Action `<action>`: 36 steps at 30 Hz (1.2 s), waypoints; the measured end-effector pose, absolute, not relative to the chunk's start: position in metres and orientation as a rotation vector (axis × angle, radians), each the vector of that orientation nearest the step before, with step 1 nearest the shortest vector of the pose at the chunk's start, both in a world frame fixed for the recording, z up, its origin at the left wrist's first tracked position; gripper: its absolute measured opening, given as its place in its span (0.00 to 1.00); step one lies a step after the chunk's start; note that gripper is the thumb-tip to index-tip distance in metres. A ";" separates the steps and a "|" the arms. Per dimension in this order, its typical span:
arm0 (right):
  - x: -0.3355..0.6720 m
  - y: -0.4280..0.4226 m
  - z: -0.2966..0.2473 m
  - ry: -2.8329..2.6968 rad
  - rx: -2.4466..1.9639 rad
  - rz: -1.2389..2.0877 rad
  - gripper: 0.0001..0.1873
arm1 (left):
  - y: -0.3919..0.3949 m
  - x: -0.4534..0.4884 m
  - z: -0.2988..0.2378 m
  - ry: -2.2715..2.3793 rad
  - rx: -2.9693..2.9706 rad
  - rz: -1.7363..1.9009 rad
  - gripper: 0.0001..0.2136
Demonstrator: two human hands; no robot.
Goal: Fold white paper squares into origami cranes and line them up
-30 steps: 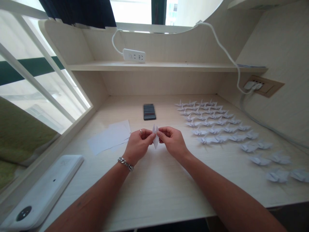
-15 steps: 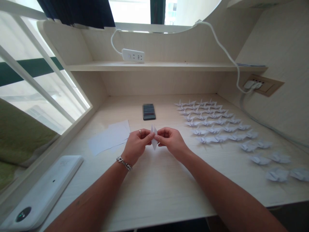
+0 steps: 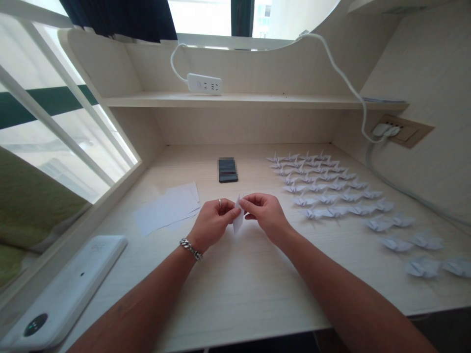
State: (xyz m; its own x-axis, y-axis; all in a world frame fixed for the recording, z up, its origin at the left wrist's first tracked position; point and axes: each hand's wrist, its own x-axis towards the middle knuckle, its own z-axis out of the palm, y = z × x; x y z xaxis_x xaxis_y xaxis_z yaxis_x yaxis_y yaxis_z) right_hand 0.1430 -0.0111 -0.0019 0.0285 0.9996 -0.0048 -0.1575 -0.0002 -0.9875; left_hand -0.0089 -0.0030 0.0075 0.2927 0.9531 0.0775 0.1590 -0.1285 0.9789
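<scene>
A small folded piece of white paper (image 3: pixel 238 221) is held upright just above the desk, between my two hands. My left hand (image 3: pixel 213 218), with a ring and a chain bracelet, pinches its left side between thumb and fingers. On the other side, my right hand (image 3: pixel 265 214) grips the upper right edge with thumb and forefinger. Fingertips cover part of the paper, so its exact fold is hard to make out. Several white paper cranes (image 3: pixel 334 185) stand in rows to the right of my hands.
Loose white paper sheets (image 3: pixel 165 208) lie left of my hands. Behind them is a dark phone (image 3: pixel 227 170). A long white device (image 3: pixel 69 289) rests at the desk's left edge. On the shelf stands a power strip (image 3: pixel 204 84); its cable (image 3: pixel 342 73) hangs at the right.
The folded paper has turned from a narrow edge-on diamond to show a wider, tilted face. Both hands have shifted slightly right and down with it, still pinching.
</scene>
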 end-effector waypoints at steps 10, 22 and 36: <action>0.144 -0.010 -0.004 -1.122 -1.074 1.211 0.14 | -0.003 -0.011 0.008 1.082 1.639 0.923 0.11; 0.148 -0.007 -0.006 -1.073 -1.001 1.154 0.14 | 0.000 -0.013 0.003 1.106 1.636 0.923 0.10; 0.147 -0.015 -0.005 -1.626 -1.163 1.061 0.15 | -0.002 -0.013 0.009 1.000 1.312 1.248 0.13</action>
State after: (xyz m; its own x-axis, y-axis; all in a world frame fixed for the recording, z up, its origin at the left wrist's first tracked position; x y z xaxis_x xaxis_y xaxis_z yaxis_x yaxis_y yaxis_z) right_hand 0.1468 -0.0151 -0.0051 -0.2061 0.9657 0.1582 0.2443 0.2073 -0.9473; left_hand -0.0125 -0.0016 0.0087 0.1164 0.9832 0.1409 -0.0767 -0.1325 0.9882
